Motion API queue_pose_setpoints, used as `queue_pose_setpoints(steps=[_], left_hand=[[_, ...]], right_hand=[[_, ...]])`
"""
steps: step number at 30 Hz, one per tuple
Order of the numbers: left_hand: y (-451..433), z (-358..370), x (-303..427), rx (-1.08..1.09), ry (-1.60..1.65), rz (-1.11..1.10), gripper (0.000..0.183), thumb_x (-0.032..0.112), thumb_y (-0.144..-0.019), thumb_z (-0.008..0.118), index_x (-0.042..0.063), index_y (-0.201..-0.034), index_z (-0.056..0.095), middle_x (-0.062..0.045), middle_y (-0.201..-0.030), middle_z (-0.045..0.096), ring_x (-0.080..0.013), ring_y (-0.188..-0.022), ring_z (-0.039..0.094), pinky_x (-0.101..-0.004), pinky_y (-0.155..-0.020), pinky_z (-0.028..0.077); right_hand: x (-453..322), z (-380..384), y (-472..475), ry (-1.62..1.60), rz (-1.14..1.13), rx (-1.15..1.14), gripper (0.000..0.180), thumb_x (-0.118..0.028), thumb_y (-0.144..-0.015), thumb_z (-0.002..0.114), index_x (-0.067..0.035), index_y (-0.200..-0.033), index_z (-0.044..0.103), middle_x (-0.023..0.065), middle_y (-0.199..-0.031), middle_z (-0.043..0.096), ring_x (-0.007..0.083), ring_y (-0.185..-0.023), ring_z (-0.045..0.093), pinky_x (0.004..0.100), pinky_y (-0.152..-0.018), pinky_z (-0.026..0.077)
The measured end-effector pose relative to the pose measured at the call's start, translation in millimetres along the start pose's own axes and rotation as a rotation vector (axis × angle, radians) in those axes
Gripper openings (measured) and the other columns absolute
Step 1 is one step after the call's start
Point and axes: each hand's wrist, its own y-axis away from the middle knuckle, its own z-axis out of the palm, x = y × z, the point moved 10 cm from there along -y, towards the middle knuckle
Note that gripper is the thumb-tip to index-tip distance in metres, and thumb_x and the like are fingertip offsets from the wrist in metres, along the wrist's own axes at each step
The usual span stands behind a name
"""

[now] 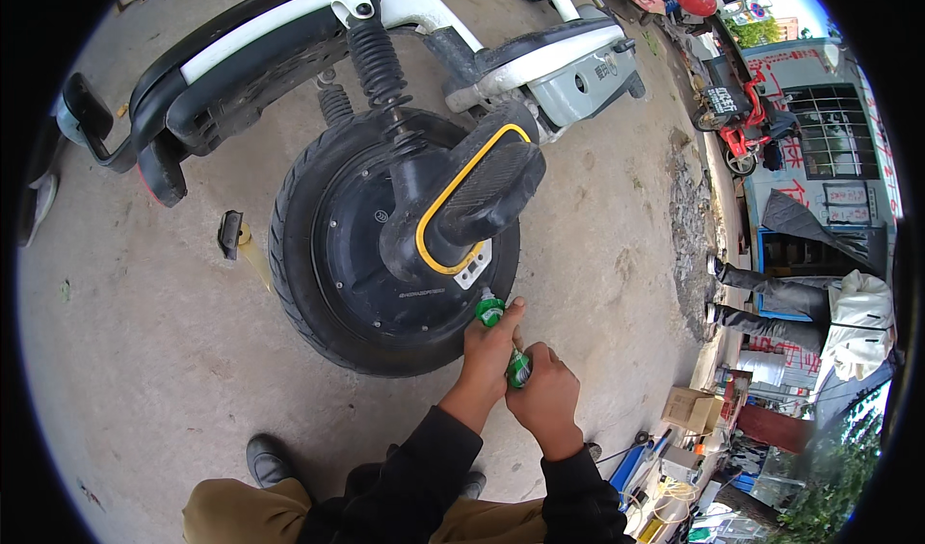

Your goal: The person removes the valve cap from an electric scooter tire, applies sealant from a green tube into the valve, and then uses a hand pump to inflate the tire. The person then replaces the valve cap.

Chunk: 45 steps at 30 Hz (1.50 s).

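Both of my hands are on a slim green container [490,311] with printing on it and a pale narrow tip. My left hand [491,349] is wrapped around its upper part, leaving the tip exposed. My right hand [545,396] grips its lower end, where more green shows between the hands. The tip points at the lower right of a black hub-motor wheel [361,255], beside a pale metal plate [474,268] with holes; I cannot tell whether it touches. Above the plate sits a black swingarm cover with yellow trim [420,233], below a coil-spring shock absorber [377,63].
The wheel belongs to a white and black electric scooter [267,20]. Past the tyre a black pedal [230,235] sticks out on a pale arm. On the right are a standing person [809,313], a cardboard box [691,409], blue tool [636,461] and red scooter [748,121].
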Motion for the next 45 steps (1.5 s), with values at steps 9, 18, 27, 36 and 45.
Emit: queue_pose_setpoints(steps=[9,18,27,36,45], left_hand=[[-0.2,-1.1,7.0,-0.037,0.06,-0.045,0.027,0.029,-0.092,0.084,0.013,-0.089,0.062,0.001,-0.072,0.057,-0.0141,-0.061,0.056,-0.0308,-0.056,0.046],[-4.3,0.5,4.5,0.032,0.013,0.002,0.036,0.022,-0.087,0.089,0.016,-0.079,0.055,0.007,-0.065,0.044,-0.0063,-0.054,0.042,-0.029,-0.05,0.032],[-12.6,-9.6,0.6,0.142,-0.053,0.069,0.029,0.009,-0.088,0.083,0.008,-0.076,0.056,0.004,-0.074,0.05,-0.0096,-0.065,0.043,-0.0334,-0.058,0.037],[-12.1,-10.8,1.1,0.162,-0.039,0.081,0.021,0.002,-0.089,0.073,0.005,-0.078,0.056,0.003,-0.074,0.05,-0.0084,-0.066,0.045,-0.0337,-0.057,0.037],[-14.3,-13.6,0.0,0.169,-0.056,0.101,0.02,-0.002,-0.085,0.068,0.009,-0.074,0.055,0.004,-0.07,0.049,-0.0082,-0.059,0.045,-0.032,-0.052,0.034]], right_hand=[[-10.3,-21.6,12.0,0.019,0.03,0.014,0.059,-0.022,-0.07,0.088,-0.004,-0.116,0.055,0.0182,-0.108,0.065,0.0412,-0.099,0.066,0.0504,-0.087,0.052],[-3.9,-1.0,6.7,0.132,0.073,0.037,0.039,-0.021,-0.069,0.083,-0.008,-0.098,0.06,0.0138,-0.093,0.067,0.0383,-0.085,0.069,0.0483,-0.076,0.055],[9.0,18.1,-3.3,0.003,-0.018,-0.031,0.032,-0.016,-0.064,0.079,-0.007,-0.09,0.063,0.0144,-0.078,0.069,0.0391,-0.073,0.07,0.0484,-0.062,0.054],[11.6,24.5,-5.2,-0.089,-0.082,0.053,0.025,-0.02,-0.065,0.081,-0.009,-0.082,0.066,0.0142,-0.067,0.066,0.0389,-0.063,0.067,0.0476,-0.057,0.052],[13.7,29.7,-2.3,-0.096,-0.069,0.064,0.023,-0.019,-0.066,0.08,-0.01,-0.083,0.067,0.0143,-0.066,0.066,0.0391,-0.063,0.067,0.048,-0.058,0.052]])
